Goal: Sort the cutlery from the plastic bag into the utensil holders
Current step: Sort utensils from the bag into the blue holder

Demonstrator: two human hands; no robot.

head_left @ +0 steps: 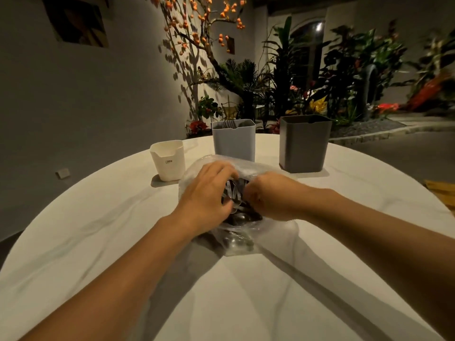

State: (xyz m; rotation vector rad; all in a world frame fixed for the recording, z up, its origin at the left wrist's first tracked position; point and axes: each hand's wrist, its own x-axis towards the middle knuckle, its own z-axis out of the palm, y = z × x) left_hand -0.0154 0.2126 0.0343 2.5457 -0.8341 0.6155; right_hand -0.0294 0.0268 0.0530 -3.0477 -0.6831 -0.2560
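Observation:
A clear plastic bag [242, 238] full of metal cutlery [234, 193] lies in the middle of the white round table [98, 242]. My left hand [209, 193] rests on the bag's left side with its fingers curled into the opening. My right hand [268, 196] grips the bag's right edge, fingers curled and hidden among the cutlery. Behind the bag stand three holders: a small white one [168, 159] at the left, a light grey one [234, 141] in the middle with fork tines showing at its rim, and a dark grey one [304, 143] at the right.
A yellowish flat thing [442, 193] lies at the table's right edge. Beyond the table are a grey wall, a tree with orange fruit [197, 33] and dense plants [344, 77]. A small white block [62, 173] lies on the floor at the left.

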